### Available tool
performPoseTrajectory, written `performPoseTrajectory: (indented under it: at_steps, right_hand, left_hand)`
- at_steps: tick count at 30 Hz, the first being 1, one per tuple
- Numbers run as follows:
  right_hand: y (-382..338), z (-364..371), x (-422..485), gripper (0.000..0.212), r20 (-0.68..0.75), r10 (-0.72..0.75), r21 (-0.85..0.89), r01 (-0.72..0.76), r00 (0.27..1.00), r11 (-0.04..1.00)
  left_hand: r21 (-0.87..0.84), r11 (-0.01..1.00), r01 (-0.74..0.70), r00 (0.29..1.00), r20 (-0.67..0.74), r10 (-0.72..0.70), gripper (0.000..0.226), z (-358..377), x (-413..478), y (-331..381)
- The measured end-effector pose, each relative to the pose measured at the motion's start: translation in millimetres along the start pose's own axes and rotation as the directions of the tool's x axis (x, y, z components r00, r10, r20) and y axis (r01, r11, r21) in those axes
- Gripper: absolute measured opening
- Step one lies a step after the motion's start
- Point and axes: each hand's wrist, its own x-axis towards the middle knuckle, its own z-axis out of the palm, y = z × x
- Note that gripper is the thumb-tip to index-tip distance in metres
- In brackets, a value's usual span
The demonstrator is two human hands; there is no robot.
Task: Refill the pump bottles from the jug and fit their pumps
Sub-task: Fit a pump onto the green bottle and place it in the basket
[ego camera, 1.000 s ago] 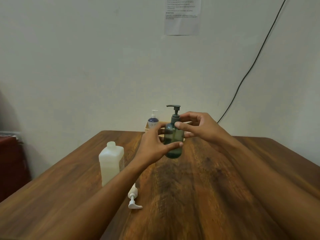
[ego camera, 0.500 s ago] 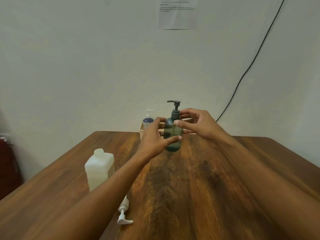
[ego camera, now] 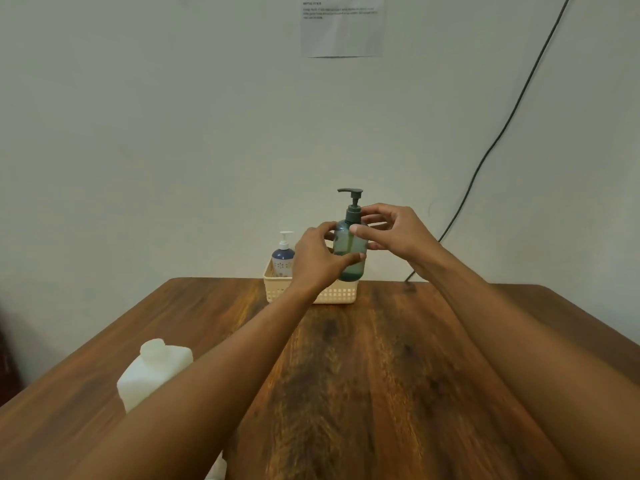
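Note:
My left hand [ego camera: 317, 258] grips a translucent green pump bottle [ego camera: 349, 249] around its body, holding it up over the cream basket [ego camera: 341, 295] at the table's far edge. A dark grey pump [ego camera: 352, 202] sits on the bottle's neck. My right hand [ego camera: 393, 230] is at the bottle's shoulder, its fingertips pinching the pump's collar. In the basket's left end stands a blue and white pump bottle [ego camera: 283, 258] with a white pump. The white jug [ego camera: 152, 370], uncapped, stands near left, partly behind my left forearm. A sliver of a white pump [ego camera: 218, 469] shows at the bottom edge.
The wooden table [ego camera: 381, 375] runs up to a pale wall. A black cable [ego camera: 491, 147] hangs down the wall on the right to the table's back edge. A printed sheet [ego camera: 343, 26] is stuck high on the wall.
Both hands carried the green bottle away from me, from above the table's middle to over the basket. The view tilted up, so the jug and loose pump slid toward the bottom edge.

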Motion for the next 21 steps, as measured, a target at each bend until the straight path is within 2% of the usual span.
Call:
performPoseTrajectory:
  at_steps: [4, 10, 17, 21]
  right_hand:
    - [18, 2, 32, 0.047, -0.028, 0.013, -0.043, -0.014, 1.0, 0.999]
    - [55, 19, 78, 0.046, -0.058, 0.029, -0.115, -0.036, 0.998, 0.993]
    - [112, 41, 121, 0.048, -0.038, 0.095, -0.19, -0.101, 0.995, 0.977]
    - [141, 52, 136, 0.042, -0.013, 0.135, -0.244, -0.134, 0.991, 0.961]
  left_hand:
    - [0.025, 0.998, 0.059, 0.998, 0.025, -0.059, 0.078, 21, 38, -11]
    - [0.125, 0.987, 0.103, 0.995, -0.029, -0.1, 0.075, 53, 89, -42]
    - [0.232, 0.955, 0.184, 0.981, 0.025, -0.195, 0.066, 94, 136, -92]
    - [0.286, 0.936, 0.205, 0.97, 0.072, -0.234, 0.06, 117, 149, -120]
